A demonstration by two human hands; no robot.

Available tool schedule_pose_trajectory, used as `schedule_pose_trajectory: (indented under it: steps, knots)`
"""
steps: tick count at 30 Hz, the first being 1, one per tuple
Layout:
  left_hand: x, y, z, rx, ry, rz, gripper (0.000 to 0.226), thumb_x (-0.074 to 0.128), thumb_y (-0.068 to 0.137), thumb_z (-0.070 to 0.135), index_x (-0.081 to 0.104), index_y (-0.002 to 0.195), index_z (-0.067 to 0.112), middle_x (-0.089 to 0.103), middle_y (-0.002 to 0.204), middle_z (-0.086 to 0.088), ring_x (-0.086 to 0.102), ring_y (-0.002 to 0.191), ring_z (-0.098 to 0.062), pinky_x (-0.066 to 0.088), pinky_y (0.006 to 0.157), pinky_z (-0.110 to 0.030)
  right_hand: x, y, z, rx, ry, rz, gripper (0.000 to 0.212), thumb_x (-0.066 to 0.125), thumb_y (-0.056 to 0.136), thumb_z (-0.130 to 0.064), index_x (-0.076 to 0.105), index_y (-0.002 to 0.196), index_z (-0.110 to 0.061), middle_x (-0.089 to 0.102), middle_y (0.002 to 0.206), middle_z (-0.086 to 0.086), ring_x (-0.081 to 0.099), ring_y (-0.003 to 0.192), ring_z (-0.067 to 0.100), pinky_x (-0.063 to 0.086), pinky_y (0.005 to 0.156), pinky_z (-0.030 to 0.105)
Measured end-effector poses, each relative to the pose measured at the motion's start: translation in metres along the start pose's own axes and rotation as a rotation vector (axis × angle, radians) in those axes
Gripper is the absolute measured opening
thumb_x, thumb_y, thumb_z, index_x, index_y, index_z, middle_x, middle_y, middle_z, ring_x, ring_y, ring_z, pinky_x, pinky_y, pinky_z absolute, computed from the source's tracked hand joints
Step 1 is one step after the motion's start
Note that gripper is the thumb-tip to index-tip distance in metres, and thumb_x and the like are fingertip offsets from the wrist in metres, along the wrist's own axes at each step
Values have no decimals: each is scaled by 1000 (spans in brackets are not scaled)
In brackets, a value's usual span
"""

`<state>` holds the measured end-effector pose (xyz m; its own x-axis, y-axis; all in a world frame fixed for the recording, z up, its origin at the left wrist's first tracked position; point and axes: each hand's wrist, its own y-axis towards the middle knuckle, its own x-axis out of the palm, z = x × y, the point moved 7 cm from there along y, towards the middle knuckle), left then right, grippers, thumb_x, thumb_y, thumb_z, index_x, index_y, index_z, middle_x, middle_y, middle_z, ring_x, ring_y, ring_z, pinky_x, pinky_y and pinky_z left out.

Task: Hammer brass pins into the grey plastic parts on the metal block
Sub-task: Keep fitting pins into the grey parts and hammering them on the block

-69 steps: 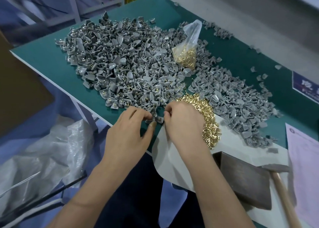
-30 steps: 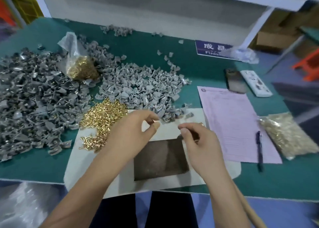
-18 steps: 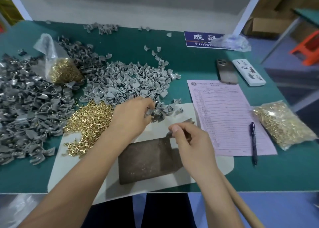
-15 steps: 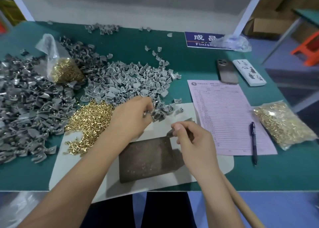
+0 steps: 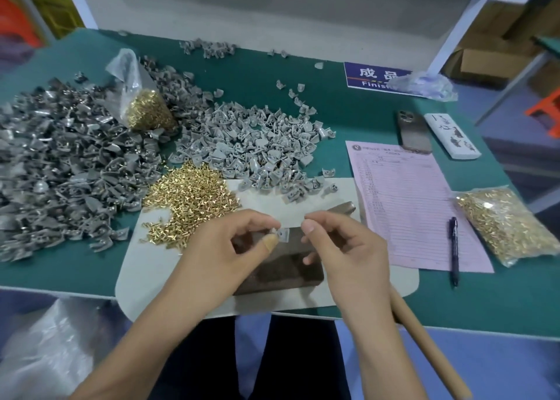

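Left grip (image 5: 239, 242): my fingers pinch small grey plastic part (image 5: 283, 235), frame centre, above dark metal block (image 5: 281, 271).
Right grip (image 5: 342, 245): fingers curled, content unclear.

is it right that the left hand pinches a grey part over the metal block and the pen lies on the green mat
Not quite. In the head view the left hand does pinch the grey plastic part over the metal block, but the pen lies on the pink form, its lower end over the mat.

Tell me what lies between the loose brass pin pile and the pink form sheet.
In the head view, the near edge of the grey plastic parts heap and bare grey mat lie between the loose brass pins and the pink form, plus the hammer head.
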<state>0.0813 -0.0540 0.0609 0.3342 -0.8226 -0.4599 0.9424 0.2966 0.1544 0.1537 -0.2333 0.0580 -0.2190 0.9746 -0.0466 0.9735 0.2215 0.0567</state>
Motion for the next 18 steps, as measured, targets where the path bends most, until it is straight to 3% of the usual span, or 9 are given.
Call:
schedule_pose_trajectory:
  steps: [4,7,9,12,18]
  knots:
    - [-3,-12,-9,-44,-13,41,11,74,87,31,74,97,38,71,94,30,65,95,10,43,79,-3,4,-7,0,-41,-79,-35,18,74,93,-13,80,91,-29,75,83,1,69,68,12,52,53,21]
    - [-5,-17,-12,-30,38,72,10,73,87,34,74,95,40,69,92,27,62,94,2,44,77,-13,12,-13,-5,-115,-209,-106,18,72,94,-14,78,93,-31,76,89,-12,71,86,7,54,68,21]
    - [-4,-20,-11,6,121,81,10,75,86,36,75,95,40,67,92,24,57,96,-3,44,79,-25,17,-15,-10,-199,-355,-138,12,75,91,-18,77,91,-29,74,87,-19,69,87,5,50,74,18]
    - [-3,-23,-12,18,222,86,12,75,85,36,76,97,37,64,93,21,51,100,-10,46,84,-39,30,-18,-14,-334,-629,-179,5,74,90,-27,75,87,-30,68,84,-16,58,84,7,48,78,30]
    - [-5,-26,-16,1,214,93,15,77,84,35,77,99,39,57,90,22,46,99,-6,46,82,-36,47,-19,-11,-414,-934,-249,3,67,91,-34,70,89,-33,57,84,-13,52,85,3,42,67,27]
